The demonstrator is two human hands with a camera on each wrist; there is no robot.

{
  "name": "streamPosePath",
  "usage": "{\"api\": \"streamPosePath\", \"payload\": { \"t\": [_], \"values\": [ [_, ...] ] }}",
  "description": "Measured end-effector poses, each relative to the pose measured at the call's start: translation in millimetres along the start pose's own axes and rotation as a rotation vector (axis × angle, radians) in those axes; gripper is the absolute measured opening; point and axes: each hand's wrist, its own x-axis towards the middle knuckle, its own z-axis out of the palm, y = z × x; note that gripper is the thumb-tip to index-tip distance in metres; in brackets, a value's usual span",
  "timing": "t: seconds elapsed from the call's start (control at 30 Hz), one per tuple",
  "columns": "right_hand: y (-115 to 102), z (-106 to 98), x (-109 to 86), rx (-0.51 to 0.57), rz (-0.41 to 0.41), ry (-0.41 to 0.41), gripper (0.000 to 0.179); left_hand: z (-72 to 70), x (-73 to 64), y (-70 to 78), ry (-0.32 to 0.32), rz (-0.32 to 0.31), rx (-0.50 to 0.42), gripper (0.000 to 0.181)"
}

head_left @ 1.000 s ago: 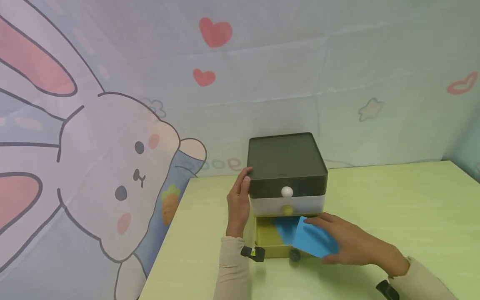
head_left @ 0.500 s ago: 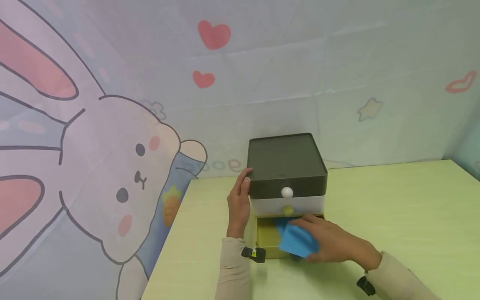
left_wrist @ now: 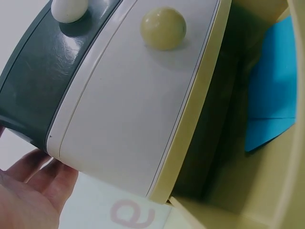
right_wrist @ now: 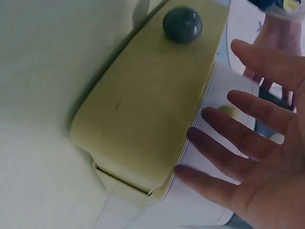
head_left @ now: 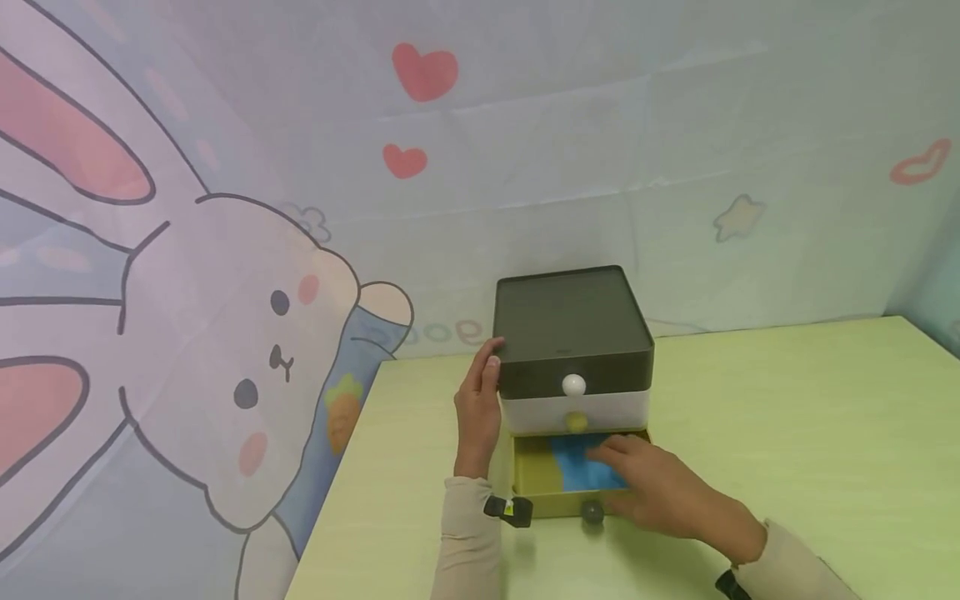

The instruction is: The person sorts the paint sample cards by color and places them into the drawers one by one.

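Note:
A small desktop drawer box (head_left: 570,317) with a dark green top tier and a white middle tier stands on the table. Its bottom yellow drawer (head_left: 546,503), with a dark round knob (head_left: 592,512), is pulled out. Blue paper (head_left: 576,467) lies inside that drawer; the left wrist view shows a crease in the paper (left_wrist: 274,86). My left hand (head_left: 477,412) touches the left side of the box with extended fingers. Above the drawer's right part is my right hand (head_left: 663,493), partly covering the paper. Its fingers are spread and hold nothing in the right wrist view.
Around the box extends a light green table (head_left: 787,417). A cloth backdrop (head_left: 555,183) with a printed rabbit hangs behind and to the left. White and yellow knobs mark the upper drawers, both pushed in.
My right hand moved left over the drawer and let go of the blue paper, which now lies in it. The left hand has stayed against the box.

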Motion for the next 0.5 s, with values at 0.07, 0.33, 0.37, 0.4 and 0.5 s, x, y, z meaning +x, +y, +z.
{"api": "streamPosePath", "payload": {
  "t": [0.07,0.33,0.37,0.4,0.5],
  "values": [
    [-7,5,-5.0,-0.055,-0.068,0.063,0.049,-0.4,-0.2,0.9,0.002,0.000,-0.003,0.034],
    [-26,25,-14.3,-0.183,-0.111,0.007,0.046,-1.2,0.2,1.2,0.015,0.002,0.004,0.035],
    [-26,27,-15.0,-0.199,-0.099,-0.007,0.046,-1.1,0.2,0.7,0.012,-0.002,0.002,0.035],
    [-26,29,-15.7,-0.209,-0.089,-0.017,0.047,-1.0,-0.1,0.5,0.011,-0.005,0.003,0.035],
    [-26,33,-16.8,-0.215,-0.067,-0.032,0.049,-1.3,-0.8,-0.3,0.002,-0.009,0.007,0.035]
  ]
}}
